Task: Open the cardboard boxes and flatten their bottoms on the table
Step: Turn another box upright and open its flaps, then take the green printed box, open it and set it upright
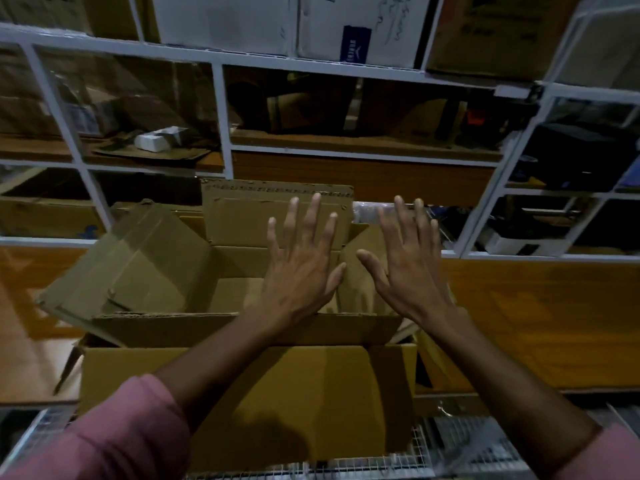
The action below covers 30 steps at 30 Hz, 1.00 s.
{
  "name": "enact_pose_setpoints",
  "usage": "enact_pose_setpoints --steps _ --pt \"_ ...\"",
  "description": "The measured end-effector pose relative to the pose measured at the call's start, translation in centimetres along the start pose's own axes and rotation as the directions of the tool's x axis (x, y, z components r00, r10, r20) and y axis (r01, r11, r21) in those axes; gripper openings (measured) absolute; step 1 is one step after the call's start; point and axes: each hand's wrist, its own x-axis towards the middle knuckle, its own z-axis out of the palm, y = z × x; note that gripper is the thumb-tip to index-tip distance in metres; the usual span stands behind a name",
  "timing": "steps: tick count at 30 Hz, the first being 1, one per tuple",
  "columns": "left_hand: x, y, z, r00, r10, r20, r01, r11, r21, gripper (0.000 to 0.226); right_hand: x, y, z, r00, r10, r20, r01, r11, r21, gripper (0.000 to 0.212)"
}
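1. Here, the left hand [300, 268] and the right hand [410, 261] are both held out flat, palms down, fingers straight and spread, holding nothing.
2. Directly under the two hands sits the open brown corrugated cardboard box [242, 393], its top flaps folded outward and its inside floor visible below the left hand's palm.
3. Whether either palm touches the cardboard cannot be told; both appear to hover over the box mouth.
4. Beyond the left hand's fingertips the upright far flap [249, 216] stands with its perforated edge on top.
5. To the outer side of the left hand the wide side flap [131, 265] leans away at a slant.
6. Beneath the right hand the right-side flap [360, 271] tilts inward, between the two thumbs.
7. The near flap [214, 329] lies folded toward the person, crossing under both wrists.
8. The box rests on the orange-brown wooden table [519, 323], which extends to either side of the hands.
9. Pink sleeves [131, 431] cover both forearms close to the camera.
10. Well beyond the fingers rises the white metal-framed shelving [221, 119], stacked with more cardboard cartons and dim clutter.
11. Nearest the person, below the box front, runs a white wire mesh rack [422, 452].
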Motion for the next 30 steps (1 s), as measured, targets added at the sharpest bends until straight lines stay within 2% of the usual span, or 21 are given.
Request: enact_pose_setpoints --steps 3,6,15,22,30 --pt "1.0 5.5 0.6 0.999 0.04 -0.017 -0.041 0.994 -0.105 0.082 -2.3 4.0 -1.7 0.995 0.067 -0.071 -0.068 0.997 -0.02 0.077" --pt "2.6 11.8 1.7 0.993 0.113 -0.029 -0.116 0.985 -0.13 0.082 -5.1 9.2 -3.4 0.983 0.142 -0.112 -0.148 0.988 -0.047 0.076" --pt "7.1 34.5 8.4 0.955 0.297 -0.029 -0.297 0.936 -0.187 0.079 -16.3 29.0 -9.2 0.934 0.343 -0.098 -0.355 0.919 -0.172 0.077" --pt "8.6 49.6 13.0 0.913 0.402 0.073 -0.37 0.889 -0.268 0.083 -25.1 42.9 -13.0 0.831 0.546 -0.105 -0.555 0.8 -0.226 0.077" --pt "12.5 61.4 19.3 0.839 0.531 0.119 -0.471 0.818 -0.331 0.081 -30.8 53.7 -12.9 0.695 0.717 -0.061 -0.706 0.663 -0.25 0.076"
